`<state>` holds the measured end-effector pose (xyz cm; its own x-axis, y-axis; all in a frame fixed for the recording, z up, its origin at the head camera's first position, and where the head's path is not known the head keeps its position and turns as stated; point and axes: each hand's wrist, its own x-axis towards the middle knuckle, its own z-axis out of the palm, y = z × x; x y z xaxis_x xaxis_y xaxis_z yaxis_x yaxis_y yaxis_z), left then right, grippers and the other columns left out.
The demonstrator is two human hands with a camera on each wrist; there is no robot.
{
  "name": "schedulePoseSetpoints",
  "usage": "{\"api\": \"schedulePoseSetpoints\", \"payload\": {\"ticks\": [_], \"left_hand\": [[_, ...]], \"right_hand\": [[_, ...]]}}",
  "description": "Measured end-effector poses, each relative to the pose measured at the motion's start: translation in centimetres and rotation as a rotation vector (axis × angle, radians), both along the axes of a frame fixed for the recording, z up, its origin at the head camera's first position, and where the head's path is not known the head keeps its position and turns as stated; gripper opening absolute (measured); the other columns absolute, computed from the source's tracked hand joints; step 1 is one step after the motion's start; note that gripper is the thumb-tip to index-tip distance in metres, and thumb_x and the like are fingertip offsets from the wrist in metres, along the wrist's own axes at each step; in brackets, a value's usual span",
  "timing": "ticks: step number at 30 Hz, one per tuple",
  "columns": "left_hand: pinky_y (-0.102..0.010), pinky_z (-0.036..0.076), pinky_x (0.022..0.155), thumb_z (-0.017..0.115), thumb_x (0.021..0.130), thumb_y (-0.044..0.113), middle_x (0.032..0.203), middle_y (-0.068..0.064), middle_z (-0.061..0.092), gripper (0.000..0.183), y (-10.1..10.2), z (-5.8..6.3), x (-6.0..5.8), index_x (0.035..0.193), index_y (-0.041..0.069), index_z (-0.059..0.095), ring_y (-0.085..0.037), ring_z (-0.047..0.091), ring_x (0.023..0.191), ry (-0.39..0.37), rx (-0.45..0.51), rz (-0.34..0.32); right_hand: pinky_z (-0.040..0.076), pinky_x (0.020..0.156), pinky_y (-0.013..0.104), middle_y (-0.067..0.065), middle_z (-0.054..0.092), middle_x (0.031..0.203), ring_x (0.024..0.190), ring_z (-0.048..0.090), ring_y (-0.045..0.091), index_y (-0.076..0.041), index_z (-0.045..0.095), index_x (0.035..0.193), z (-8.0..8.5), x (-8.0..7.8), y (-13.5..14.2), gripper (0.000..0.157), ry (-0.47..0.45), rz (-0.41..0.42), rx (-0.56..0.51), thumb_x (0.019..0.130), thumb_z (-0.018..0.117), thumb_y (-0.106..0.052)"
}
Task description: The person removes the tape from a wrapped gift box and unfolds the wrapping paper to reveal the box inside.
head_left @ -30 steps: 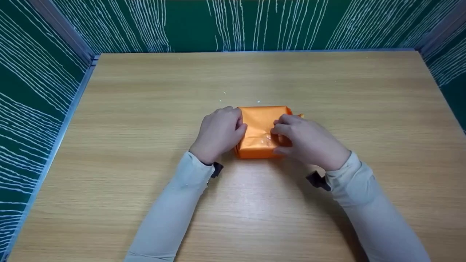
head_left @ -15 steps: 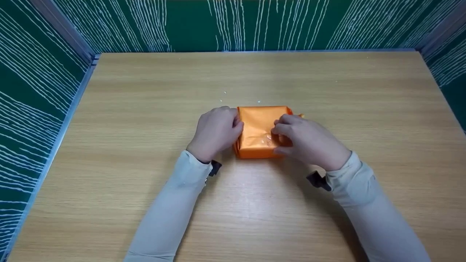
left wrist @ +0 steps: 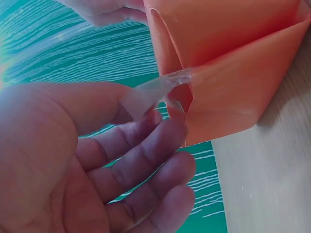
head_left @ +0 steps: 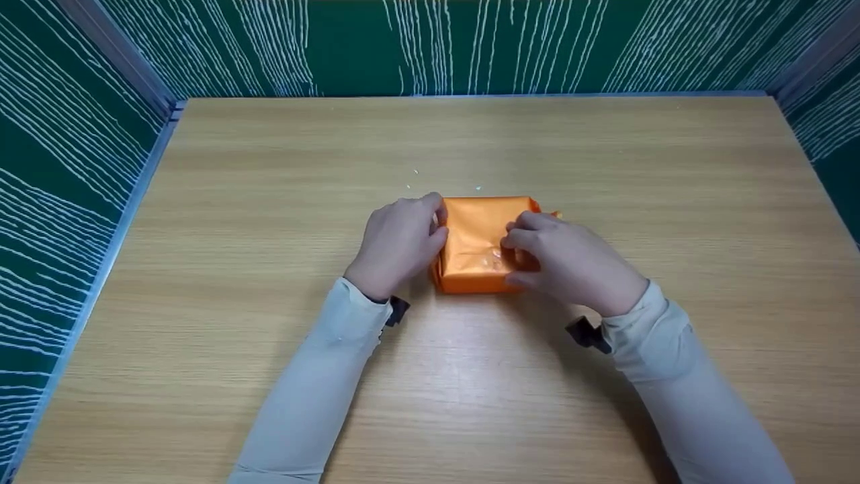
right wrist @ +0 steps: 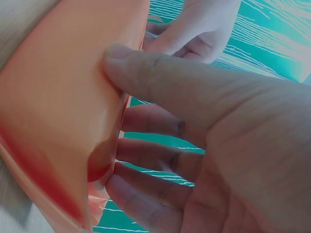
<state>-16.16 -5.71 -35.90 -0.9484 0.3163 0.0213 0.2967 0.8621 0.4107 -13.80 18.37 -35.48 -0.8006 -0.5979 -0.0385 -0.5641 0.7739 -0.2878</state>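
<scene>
An orange paper-wrapped package (head_left: 476, 228) lies on the table between the two hands. The left hand (head_left: 401, 238) is at its left end, fingers bent. A short strip of clear tape (left wrist: 163, 90) runs from the package's folded end flap to the left thumb tip, its jagged end lying over the thumb beside the index fingertip. That end's paper folds stand partly open. The right hand (head_left: 568, 255) grips the package's right end, thumb (right wrist: 126, 68) pressed on one side and fingers bent over the other edge. Clear tape also shines on the package's top.
The wooden table (head_left: 470, 403) is bordered by a blue edge and green walls (head_left: 349, 50) with white streaks. Tiny white scraps lie beyond the package. A yellowish-orange bit (head_left: 556, 214) sticks out past its right end.
The left hand has drawn slightly left from the package, and its index finger has since straightened and lifted. The right hand and the package stay in place.
</scene>
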Motion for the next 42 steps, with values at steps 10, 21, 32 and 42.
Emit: {"api": "schedulePoseSetpoints", "payload": {"ticks": [10,21,32,42], "left_hand": [[-0.04,0.053,0.076,0.062,0.101,0.015,0.095,-0.002,0.071,0.012,0.2,0.1,0.0,0.104,0.012,0.072,-0.021,0.065,0.087,0.032,-0.034,-0.049],[-0.038,0.052,0.073,0.06,0.099,0.012,0.086,-0.002,0.066,0.011,-0.1,0.2,-0.1,0.108,0.01,0.067,-0.021,0.062,0.08,0.022,0.001,-0.029],[-0.036,0.048,0.071,0.058,0.099,0.01,0.086,-0.001,0.065,0.016,-0.6,0.5,-0.2,0.108,0.012,0.071,-0.02,0.059,0.077,-0.012,0.003,-0.016],[-0.034,0.047,0.07,0.062,0.098,0.013,0.084,-0.001,0.065,0.01,-1.6,0.8,-0.3,0.104,0.011,0.07,-0.021,0.058,0.075,-0.081,0.015,0.038]], "right_hand": [[0.054,0.097,0.051,0.017,0.066,0.123,0.107,0.064,0.035,-0.006,0.074,0.121,0.1,0.0,0.0,0.045,-0.008,0.0,-0.012,0.084,0.088,-0.027],[0.055,0.095,0.051,0.016,0.066,0.122,0.105,0.064,0.034,-0.006,0.074,0.122,0.1,0.1,0.0,0.045,-0.006,0.0,-0.009,0.084,0.088,-0.026],[0.055,0.094,0.05,0.016,0.066,0.123,0.105,0.063,0.034,-0.007,0.074,0.122,0.1,0.0,0.0,0.045,-0.008,-0.008,0.001,0.084,0.088,-0.027],[0.056,0.091,0.049,0.014,0.066,0.12,0.103,0.063,0.033,-0.008,0.075,0.122,0.0,0.2,0.0,0.045,-0.003,-0.011,-0.012,0.083,0.089,-0.026]]}}
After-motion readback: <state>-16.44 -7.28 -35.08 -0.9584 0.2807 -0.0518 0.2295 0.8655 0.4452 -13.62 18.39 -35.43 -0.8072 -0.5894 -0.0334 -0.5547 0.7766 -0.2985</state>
